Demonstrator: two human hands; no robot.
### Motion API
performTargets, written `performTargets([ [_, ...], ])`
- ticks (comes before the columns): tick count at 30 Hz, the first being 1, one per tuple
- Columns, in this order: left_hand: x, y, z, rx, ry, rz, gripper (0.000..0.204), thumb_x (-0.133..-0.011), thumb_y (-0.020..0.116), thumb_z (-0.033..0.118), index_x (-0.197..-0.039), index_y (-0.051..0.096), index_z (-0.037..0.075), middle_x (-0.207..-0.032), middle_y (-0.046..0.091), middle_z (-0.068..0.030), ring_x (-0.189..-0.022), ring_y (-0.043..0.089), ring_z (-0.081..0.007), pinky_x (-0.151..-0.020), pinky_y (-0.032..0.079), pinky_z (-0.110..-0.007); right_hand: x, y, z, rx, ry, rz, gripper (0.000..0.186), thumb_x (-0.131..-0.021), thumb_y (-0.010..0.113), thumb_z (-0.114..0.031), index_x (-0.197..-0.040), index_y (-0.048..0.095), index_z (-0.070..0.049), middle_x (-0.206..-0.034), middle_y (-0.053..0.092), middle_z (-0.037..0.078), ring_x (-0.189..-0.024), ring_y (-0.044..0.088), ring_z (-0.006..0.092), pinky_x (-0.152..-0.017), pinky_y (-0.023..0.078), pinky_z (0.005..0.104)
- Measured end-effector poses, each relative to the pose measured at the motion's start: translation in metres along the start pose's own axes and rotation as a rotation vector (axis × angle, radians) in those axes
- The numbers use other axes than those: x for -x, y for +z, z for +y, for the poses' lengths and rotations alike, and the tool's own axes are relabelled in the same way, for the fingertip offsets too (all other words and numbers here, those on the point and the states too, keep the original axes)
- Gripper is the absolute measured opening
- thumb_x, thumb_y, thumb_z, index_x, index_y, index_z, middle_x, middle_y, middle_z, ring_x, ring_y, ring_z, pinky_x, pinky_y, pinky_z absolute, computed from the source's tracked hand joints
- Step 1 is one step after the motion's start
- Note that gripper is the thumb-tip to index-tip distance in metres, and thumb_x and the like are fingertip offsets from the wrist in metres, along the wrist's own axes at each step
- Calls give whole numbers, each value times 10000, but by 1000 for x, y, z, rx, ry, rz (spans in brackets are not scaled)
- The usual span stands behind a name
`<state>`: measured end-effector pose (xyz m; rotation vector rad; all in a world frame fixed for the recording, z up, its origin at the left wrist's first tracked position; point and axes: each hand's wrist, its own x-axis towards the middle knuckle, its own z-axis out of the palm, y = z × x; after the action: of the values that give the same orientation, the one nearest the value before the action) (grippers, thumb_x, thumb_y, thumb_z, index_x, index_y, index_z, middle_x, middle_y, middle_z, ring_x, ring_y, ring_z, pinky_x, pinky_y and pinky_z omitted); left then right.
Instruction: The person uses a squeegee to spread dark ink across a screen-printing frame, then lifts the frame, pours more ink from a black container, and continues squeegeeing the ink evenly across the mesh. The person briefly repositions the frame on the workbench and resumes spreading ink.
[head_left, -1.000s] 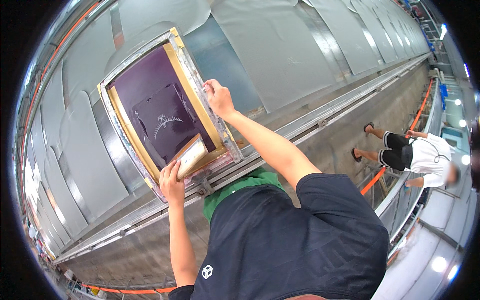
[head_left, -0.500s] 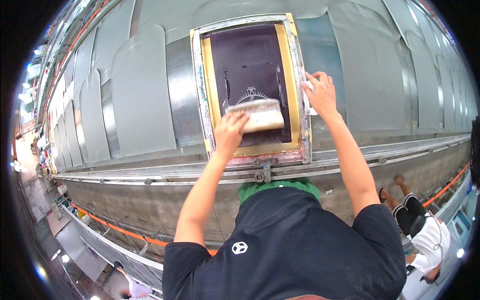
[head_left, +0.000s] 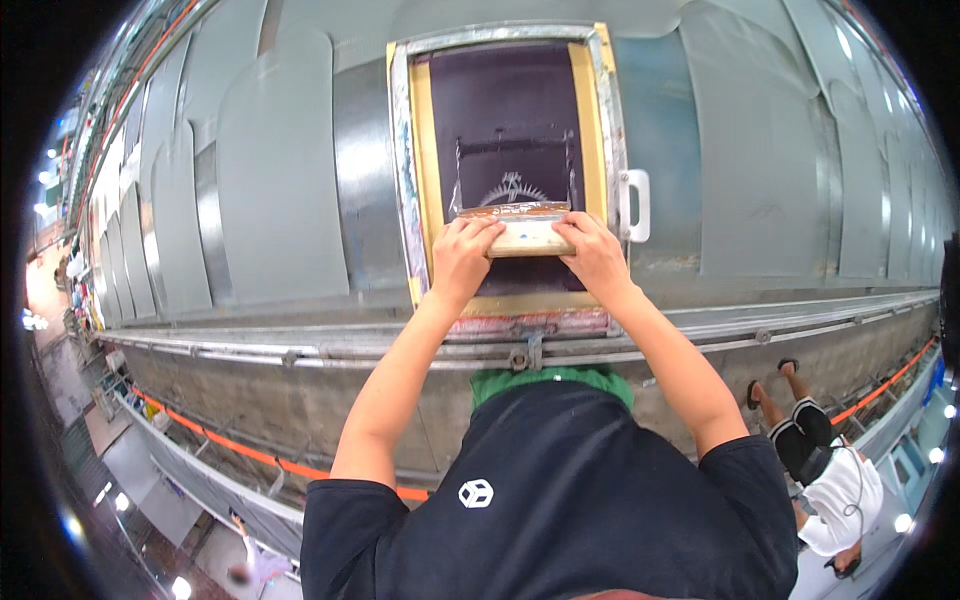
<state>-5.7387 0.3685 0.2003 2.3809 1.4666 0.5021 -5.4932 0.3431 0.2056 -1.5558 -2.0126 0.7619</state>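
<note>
A wood-handled squeegee lies crosswise on the dark purple mesh of a printing screen, near its lower part. My left hand is closed on the squeegee's left end. At the other end my right hand grips it too, thumbs toward the middle. Just beyond the blade shows a pale emblem with a rayed arc. A dark ink line crosses the mesh above it, with ink streaks down both sides. Yellow tape runs along the inner edges. On the frame's right side sits a white handle.
Grey sheets lie in rows on the long table, left and right of the screen. A metal rail with a clamp runs along the near edge. Behind to the right, another person stands in the aisle.
My right hand has left the frame's white handle and taken hold of the squeegee's right end. The squeegee now sits more level, with a dark ink line across the mesh above the emblem.
</note>
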Motion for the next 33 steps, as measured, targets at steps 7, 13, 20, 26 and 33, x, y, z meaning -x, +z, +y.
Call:
performTargets([
  [7, -42, -7, -25, 50, 15, 60, 390, -729, 664, -31, -1062, 762, 149, -1097, 748, -30, -1035, 678, -248, -899, 535, -375, -40, -20, 9, 46, -148, 118, 416, -731, 735, 9, -1142, 680, -21, -1164, 644, 152, -1113, 612, 324, -968, 498, 428],
  [13, -125, -6, -48, -9, 3, 35, 212, -796, 691, 87, -974, 785, 151, -960, 752, -79, -921, 688, -301, -841, 555, -406, -117, -24, 41, 7, -59, 49, 309, -792, 688, -36, -1100, 684, -19, -1100, 685, 172, -1057, 635, 377, -937, 510, 439],
  [20, 7, 9, -6, 69, -8, 11, 324, -771, 587, -56, -966, 776, 121, -1015, 754, -71, -968, 689, -265, -880, 542, -385, 23, 13, 18, 10, -30, -31, 460, -736, 764, -11, -1180, 645, -31, -1222, 643, 155, -1169, 591, 340, -1033, 477, 421],
  [26, 50, -4, 23, 58, -16, 15, 399, -660, 658, -74, -1014, 750, 86, -1086, 735, -54, -1037, 662, -262, -919, 534, -368, 27, -22, 49, -264, 2, 39, 461, -822, 792, -250, -1203, 648, -34, -1182, 654, 139, -1140, 605, 297, -988, 470, 434],
  [33, 60, 3, 24, 97, 33, 67, 431, -644, 682, -45, -1054, 726, 80, -1131, 713, -66, -1091, 631, -277, -964, 503, -399, -30, -21, 107, -307, 587, 419, 227, -959, 641, -284, -1139, 694, -155, -817, 655, 113, -756, 613, 223, -737, 483, 383],
])
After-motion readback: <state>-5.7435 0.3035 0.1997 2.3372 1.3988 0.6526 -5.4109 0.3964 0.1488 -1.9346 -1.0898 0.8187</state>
